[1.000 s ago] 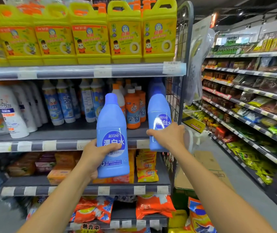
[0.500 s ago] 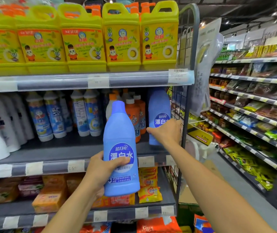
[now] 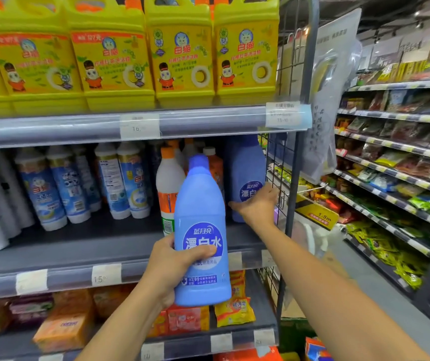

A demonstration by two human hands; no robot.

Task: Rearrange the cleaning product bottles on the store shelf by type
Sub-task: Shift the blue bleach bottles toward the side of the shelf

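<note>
The left hand [image 3: 172, 267] grips an upright blue bleach bottle [image 3: 201, 246] out in front of the middle shelf [image 3: 52, 259], while the right hand [image 3: 256, 204], fingers loosely wrapped, touches its twin bleach bottle [image 3: 247, 178] standing deeper and rightward against the wire end panel [image 3: 281, 162].

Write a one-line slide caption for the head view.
Left hand holds a blue bottle; right hand on a second blue bottle at the shelf's right end.
</note>
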